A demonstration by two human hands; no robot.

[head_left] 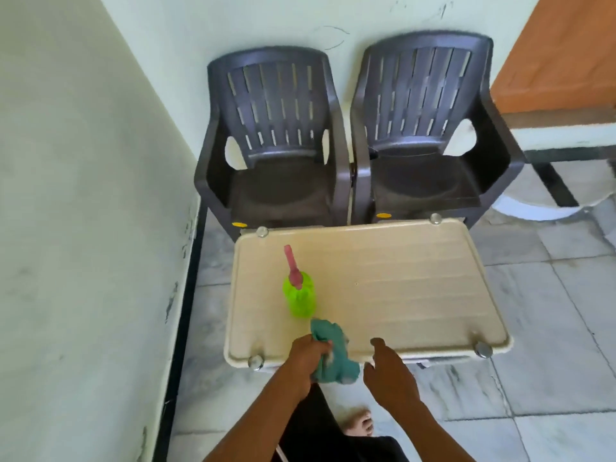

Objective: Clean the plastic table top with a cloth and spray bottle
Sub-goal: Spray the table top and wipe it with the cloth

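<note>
A low beige plastic table top [400, 281] with ribbed slats and metal caps at its corners stands in front of me. A green spray bottle [300, 298] with a pink nozzle stands upright on its left part. My left hand [308, 356] is closed on a crumpled teal cloth [336, 355] at the table's near edge; the cloth hangs partly over that edge. My right hand [386, 375] hovers just right of the cloth at the near edge, fingers apart, holding nothing.
Two dark plastic armchairs [276, 151] [430, 138] stand side by side against the wall behind the table. A pale wall [83, 228] runs along the left. Marble floor tiles [550, 328] surround the table. My bare foot [358, 425] shows below it.
</note>
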